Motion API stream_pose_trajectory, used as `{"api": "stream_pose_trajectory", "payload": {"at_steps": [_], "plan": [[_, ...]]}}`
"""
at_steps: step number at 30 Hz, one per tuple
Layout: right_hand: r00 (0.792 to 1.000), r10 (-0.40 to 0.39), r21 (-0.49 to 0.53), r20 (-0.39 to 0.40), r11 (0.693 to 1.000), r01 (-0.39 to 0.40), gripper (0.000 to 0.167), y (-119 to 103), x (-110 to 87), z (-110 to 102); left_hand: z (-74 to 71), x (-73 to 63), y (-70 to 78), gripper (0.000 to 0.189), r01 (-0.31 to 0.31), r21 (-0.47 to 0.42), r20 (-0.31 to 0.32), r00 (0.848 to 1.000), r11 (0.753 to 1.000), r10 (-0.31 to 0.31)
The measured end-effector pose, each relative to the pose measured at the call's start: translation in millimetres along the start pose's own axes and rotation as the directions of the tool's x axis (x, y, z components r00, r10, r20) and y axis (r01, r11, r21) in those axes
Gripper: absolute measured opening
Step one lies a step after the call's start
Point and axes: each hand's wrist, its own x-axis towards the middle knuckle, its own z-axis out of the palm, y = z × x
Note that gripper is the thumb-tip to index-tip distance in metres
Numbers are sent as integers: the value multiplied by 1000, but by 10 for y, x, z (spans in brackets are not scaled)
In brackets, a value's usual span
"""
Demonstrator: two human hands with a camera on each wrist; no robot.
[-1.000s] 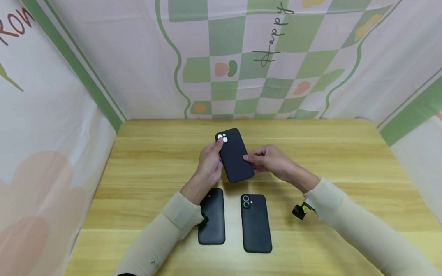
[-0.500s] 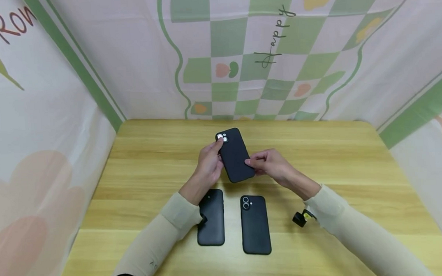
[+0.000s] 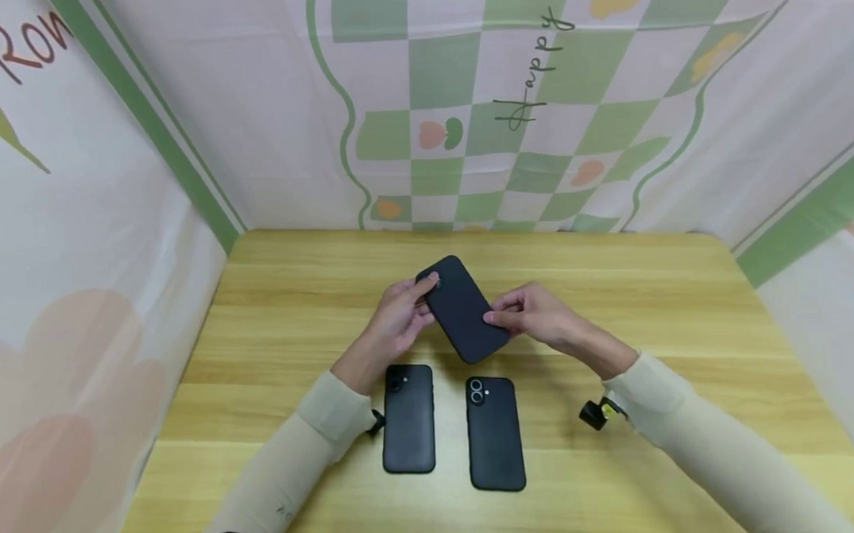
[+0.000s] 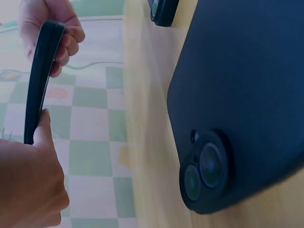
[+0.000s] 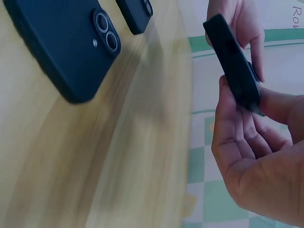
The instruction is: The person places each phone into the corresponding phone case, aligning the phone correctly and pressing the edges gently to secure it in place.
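Observation:
Both hands hold a phone in a black case [image 3: 465, 312] above the table, its back tilted up toward the head camera. The left hand [image 3: 395, 317] grips its upper left edge, with the thumb over the camera lenses. At the lower right edge, the right hand [image 3: 536, 316] pinches it between thumb and fingers. In the right wrist view the held phone [image 5: 232, 61] appears edge-on, the right fingers curled beneath it. Two more black phones lie back up on the table: the left phone [image 3: 409, 426] beside the left cuff, and the right phone [image 3: 495, 438] nearer the middle.
The light wooden table [image 3: 272, 321] reaches a patterned cloth [image 3: 508, 159] at the back and side cloths at left and right. A small black wrist camera [image 3: 592, 415] hangs under the right cuff.
The held phone has turned, its lower end swinging right and toward the person. The left forearm has shifted left, uncovering more of the left phone. Both hands keep their hold.

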Motion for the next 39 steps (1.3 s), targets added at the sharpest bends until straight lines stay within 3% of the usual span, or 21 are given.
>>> {"api": "stream_pose_trajectory", "payload": {"at_steps": [6, 11, 19, 27, 31, 36, 39], "plan": [[993, -96, -112, 73, 988, 104, 18, 33, -4, -108, -38, -1, 8, 26, 30, 27, 50, 998, 999, -32], [978, -147, -184, 151, 967, 173, 15, 51, 0, -210, -56, -18, 36, 33, 52, 105, 89, 994, 993, -62], [961, -130, -226, 246, 956, 188, 16, -23, 6, -304, -68, -29, 51, 39, 99, 254, 91, 988, 962, -126], [992, -64, -195, 113, 977, 85, 22, 13, 27, -296, -28, -52, 47, 41, 43, 185, 38, 998, 982, -50], [999, -14, -124, 53, 992, 20, 26, 56, 25, -282, -8, -63, 41, 43, 22, 163, -11, 1000, 986, -20], [998, 51, 44, -29, 998, -50, 31, 103, 13, -260, 12, -63, 39, 48, 9, 89, -42, 999, 996, -5], [996, 73, 193, -59, 979, -60, 35, 117, -5, -248, 14, -63, 39, 47, 0, 64, -66, 998, 998, 5]]}}
